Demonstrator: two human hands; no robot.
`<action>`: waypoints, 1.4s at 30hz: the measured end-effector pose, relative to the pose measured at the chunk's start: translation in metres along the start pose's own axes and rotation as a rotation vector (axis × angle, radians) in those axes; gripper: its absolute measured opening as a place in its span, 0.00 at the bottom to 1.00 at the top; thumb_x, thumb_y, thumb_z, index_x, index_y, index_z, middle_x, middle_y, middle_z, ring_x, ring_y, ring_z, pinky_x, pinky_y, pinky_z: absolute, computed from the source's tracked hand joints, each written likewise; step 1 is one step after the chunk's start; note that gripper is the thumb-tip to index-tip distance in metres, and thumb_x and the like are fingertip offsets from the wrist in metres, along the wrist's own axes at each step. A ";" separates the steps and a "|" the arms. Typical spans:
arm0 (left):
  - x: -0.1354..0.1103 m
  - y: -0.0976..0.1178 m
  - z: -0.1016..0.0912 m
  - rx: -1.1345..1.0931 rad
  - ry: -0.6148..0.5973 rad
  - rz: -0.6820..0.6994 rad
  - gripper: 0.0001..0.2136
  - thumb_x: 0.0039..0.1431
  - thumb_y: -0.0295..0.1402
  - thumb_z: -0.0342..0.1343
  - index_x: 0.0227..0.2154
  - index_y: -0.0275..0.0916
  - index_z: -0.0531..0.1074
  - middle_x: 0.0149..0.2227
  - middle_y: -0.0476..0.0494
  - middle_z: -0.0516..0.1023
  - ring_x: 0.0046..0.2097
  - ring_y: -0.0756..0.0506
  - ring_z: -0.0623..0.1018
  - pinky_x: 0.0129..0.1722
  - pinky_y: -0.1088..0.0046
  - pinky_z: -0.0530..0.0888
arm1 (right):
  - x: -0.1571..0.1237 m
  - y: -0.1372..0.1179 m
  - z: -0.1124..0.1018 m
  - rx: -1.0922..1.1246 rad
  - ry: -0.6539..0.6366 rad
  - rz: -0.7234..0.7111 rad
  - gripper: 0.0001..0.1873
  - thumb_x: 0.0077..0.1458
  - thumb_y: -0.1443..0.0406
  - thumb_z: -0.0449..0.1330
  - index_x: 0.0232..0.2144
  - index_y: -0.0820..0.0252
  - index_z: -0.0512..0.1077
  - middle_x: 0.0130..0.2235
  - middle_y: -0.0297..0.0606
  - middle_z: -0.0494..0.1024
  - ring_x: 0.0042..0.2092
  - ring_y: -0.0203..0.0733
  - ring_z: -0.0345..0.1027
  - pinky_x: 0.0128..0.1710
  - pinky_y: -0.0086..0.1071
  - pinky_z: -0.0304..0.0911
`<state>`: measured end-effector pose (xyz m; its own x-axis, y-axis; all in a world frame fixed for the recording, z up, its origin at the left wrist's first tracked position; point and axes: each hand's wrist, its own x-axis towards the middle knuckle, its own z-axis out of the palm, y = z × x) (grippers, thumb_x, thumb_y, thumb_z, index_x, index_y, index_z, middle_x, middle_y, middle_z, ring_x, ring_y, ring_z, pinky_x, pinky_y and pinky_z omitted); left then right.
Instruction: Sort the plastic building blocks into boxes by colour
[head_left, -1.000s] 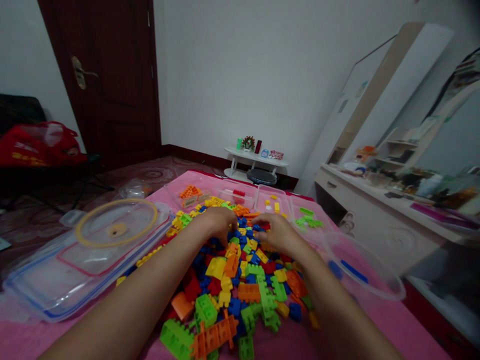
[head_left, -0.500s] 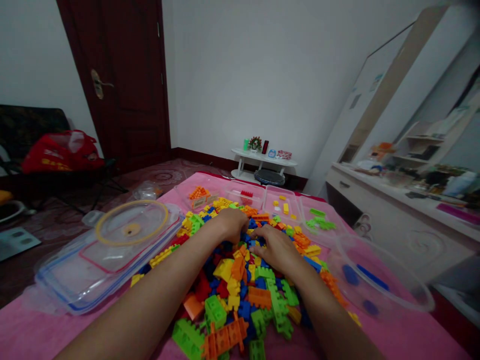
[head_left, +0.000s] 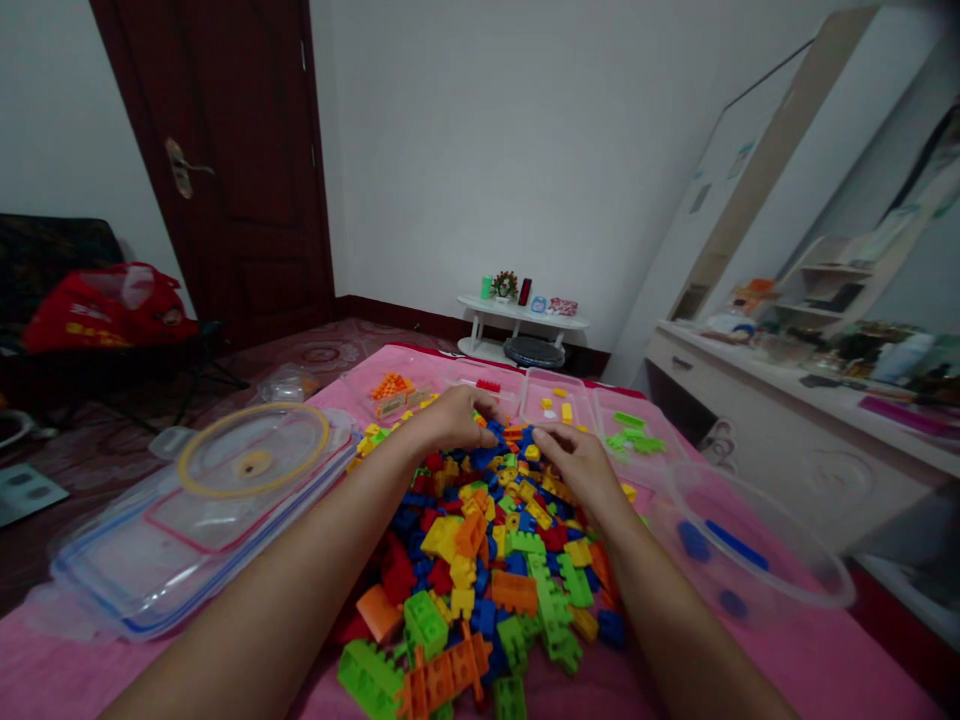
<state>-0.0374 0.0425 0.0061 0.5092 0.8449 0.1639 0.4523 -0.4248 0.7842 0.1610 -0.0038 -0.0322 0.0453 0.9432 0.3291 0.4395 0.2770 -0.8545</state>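
Observation:
A heap of plastic building blocks in red, blue, yellow, orange and green lies on a pink cloth. Both my forearms reach across the heap to its far end. My left hand curls its fingers down into the blocks there; what they hold is hidden. My right hand rests beside it with fingers bent onto the blocks, pinching at something small I cannot name.
Clear trays at the far edge hold sorted blocks: orange, red, yellow, green. A round clear bowl with blue pieces sits right. Stacked lids lie left. A dresser stands right.
Both hands have moved from the middle of the heap towards its far end, close to the trays. The camera view shifted slightly.

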 end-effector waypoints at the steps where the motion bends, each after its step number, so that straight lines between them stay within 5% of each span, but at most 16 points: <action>1: 0.001 0.000 0.000 -0.114 0.002 -0.026 0.15 0.39 0.27 0.60 0.35 0.34 0.76 0.25 0.49 0.74 0.23 0.53 0.70 0.23 0.79 0.68 | 0.000 0.000 0.000 0.098 0.021 0.059 0.19 0.47 0.52 0.58 0.32 0.61 0.75 0.25 0.35 0.74 0.26 0.38 0.66 0.23 0.29 0.59; 7: 0.001 0.007 -0.002 -0.510 0.030 -0.149 0.17 0.38 0.29 0.63 0.36 0.35 0.75 0.30 0.46 0.74 0.28 0.53 0.72 0.26 0.78 0.71 | -0.001 0.002 0.002 0.407 0.109 0.250 0.22 0.39 0.49 0.64 0.29 0.62 0.73 0.16 0.27 0.64 0.17 0.30 0.55 0.16 0.24 0.52; 13: -0.002 0.012 0.006 -0.699 -0.077 -0.188 0.17 0.38 0.29 0.65 0.36 0.35 0.73 0.28 0.49 0.72 0.27 0.54 0.71 0.27 0.79 0.70 | -0.005 -0.006 0.004 0.280 0.171 0.172 0.22 0.38 0.52 0.66 0.32 0.62 0.74 0.23 0.32 0.72 0.20 0.30 0.57 0.17 0.24 0.52; 23: 0.002 0.003 0.028 -0.586 -0.212 -0.142 0.16 0.36 0.31 0.65 0.33 0.36 0.74 0.26 0.51 0.73 0.26 0.53 0.72 0.25 0.78 0.70 | -0.008 -0.012 0.009 0.312 0.322 0.012 0.19 0.42 0.53 0.64 0.32 0.59 0.72 0.29 0.33 0.73 0.22 0.31 0.59 0.18 0.26 0.55; 27: 0.003 0.007 0.025 -0.598 -0.085 -0.098 0.16 0.37 0.30 0.66 0.32 0.33 0.73 0.25 0.50 0.73 0.25 0.54 0.72 0.25 0.78 0.71 | -0.004 -0.011 0.007 0.628 0.378 0.156 0.16 0.41 0.55 0.65 0.28 0.59 0.69 0.22 0.28 0.68 0.19 0.29 0.56 0.16 0.25 0.53; 31: 0.003 0.016 0.023 -0.724 0.157 -0.052 0.18 0.38 0.33 0.67 0.35 0.34 0.72 0.27 0.48 0.75 0.26 0.53 0.74 0.27 0.77 0.72 | -0.004 -0.013 0.014 0.958 0.203 0.420 0.14 0.41 0.58 0.64 0.26 0.60 0.66 0.22 0.30 0.69 0.18 0.29 0.57 0.14 0.22 0.51; 36: 0.004 0.017 0.025 -0.788 0.239 -0.029 0.20 0.39 0.34 0.67 0.37 0.34 0.72 0.28 0.46 0.76 0.28 0.52 0.75 0.30 0.75 0.73 | -0.011 -0.018 0.025 0.971 0.066 0.488 0.12 0.44 0.61 0.64 0.31 0.60 0.69 0.25 0.31 0.72 0.20 0.28 0.61 0.13 0.19 0.52; 42: 0.013 0.007 0.037 -0.664 0.285 0.090 0.18 0.41 0.31 0.64 0.38 0.31 0.73 0.29 0.44 0.78 0.28 0.51 0.75 0.32 0.74 0.74 | -0.014 -0.032 0.024 1.062 0.009 0.512 0.11 0.52 0.58 0.60 0.33 0.60 0.69 0.28 0.35 0.76 0.24 0.34 0.69 0.19 0.24 0.66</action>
<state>-0.0007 0.0384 -0.0087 0.2723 0.9062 0.3235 -0.1678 -0.2863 0.9433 0.1244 -0.0215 -0.0194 0.0079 0.9886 -0.1506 -0.5989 -0.1159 -0.7924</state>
